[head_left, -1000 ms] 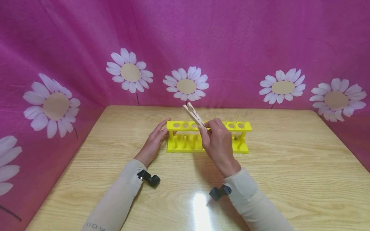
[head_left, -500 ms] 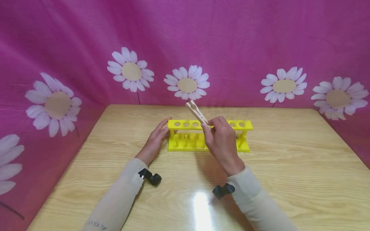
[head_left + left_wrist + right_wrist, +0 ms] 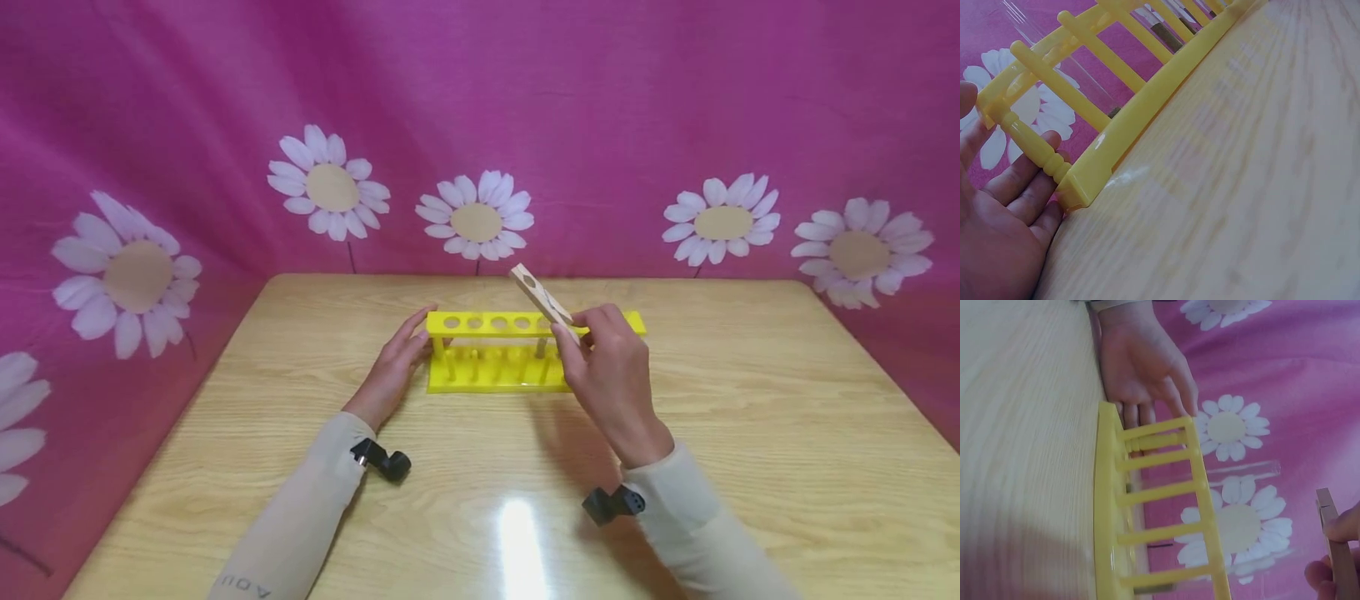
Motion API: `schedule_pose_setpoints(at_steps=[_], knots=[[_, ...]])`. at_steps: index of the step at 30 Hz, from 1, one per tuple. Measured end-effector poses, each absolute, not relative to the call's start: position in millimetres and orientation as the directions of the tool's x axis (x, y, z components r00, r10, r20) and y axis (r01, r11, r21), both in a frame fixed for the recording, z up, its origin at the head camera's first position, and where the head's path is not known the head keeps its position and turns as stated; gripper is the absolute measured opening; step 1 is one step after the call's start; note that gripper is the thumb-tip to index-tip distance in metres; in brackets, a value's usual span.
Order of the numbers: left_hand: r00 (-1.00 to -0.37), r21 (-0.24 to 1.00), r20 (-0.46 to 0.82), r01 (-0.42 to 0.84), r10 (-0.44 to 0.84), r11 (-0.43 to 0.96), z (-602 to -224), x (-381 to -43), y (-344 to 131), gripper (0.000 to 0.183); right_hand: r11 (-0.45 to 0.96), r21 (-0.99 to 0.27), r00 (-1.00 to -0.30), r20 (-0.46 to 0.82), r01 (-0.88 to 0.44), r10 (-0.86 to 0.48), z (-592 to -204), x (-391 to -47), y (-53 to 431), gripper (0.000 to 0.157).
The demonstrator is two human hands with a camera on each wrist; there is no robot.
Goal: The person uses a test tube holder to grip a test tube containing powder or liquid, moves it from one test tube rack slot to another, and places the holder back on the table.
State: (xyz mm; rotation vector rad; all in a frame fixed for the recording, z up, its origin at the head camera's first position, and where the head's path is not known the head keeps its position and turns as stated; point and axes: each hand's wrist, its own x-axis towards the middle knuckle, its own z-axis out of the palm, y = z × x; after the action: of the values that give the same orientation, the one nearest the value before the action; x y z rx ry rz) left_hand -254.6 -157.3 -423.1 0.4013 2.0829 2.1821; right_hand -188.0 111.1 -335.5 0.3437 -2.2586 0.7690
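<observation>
A yellow test tube rack [image 3: 480, 387] stands on the table, holes along its top bar. My left hand [image 3: 386, 372] rests against its left end, thumb toward the front and the other fingers fairly straight beside the end post [image 3: 1032, 144]. With thumb and fingertips my right hand [image 3: 613, 379] pinches a wooden clothespin [image 3: 538, 293], tilted up to the left over the rack's right half. That hand hides part of the rack in the head view. Clear test tubes [image 3: 1244, 470] stick out beyond the top bar, and dark material [image 3: 1165, 37] shows low in one tube.
The wood-grain table [image 3: 420, 533] reaches to a magenta cloth [image 3: 585, 108] with white flowers behind and at the sides. A black wrist camera [image 3: 381, 460] sits on the left sleeve, another camera [image 3: 613, 504] on the right one.
My right hand has moved to the right along the rack with the clothespin, uncovering more of the rack's middle. My left hand stays at the left end.
</observation>
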Motion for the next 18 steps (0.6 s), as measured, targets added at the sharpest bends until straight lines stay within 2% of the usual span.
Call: schedule_pose_setpoints(at_steps=[7, 18], knots=[[-0.958, 0.992, 0.112, 0.095, 0.263, -0.077, -406, -243, -154, 0.045, 0.798, -0.422, -0.709, 0.705, -0.430, -0.009, -339, -184, 132, 0.024], [-0.963, 0.991, 0.118, 0.100, 0.242, -0.085, -422, -253, -156, 0.047, 0.805, -0.448, -0.693, 0.718, -0.389, 0.065, -335, -172, 163, 0.026]])
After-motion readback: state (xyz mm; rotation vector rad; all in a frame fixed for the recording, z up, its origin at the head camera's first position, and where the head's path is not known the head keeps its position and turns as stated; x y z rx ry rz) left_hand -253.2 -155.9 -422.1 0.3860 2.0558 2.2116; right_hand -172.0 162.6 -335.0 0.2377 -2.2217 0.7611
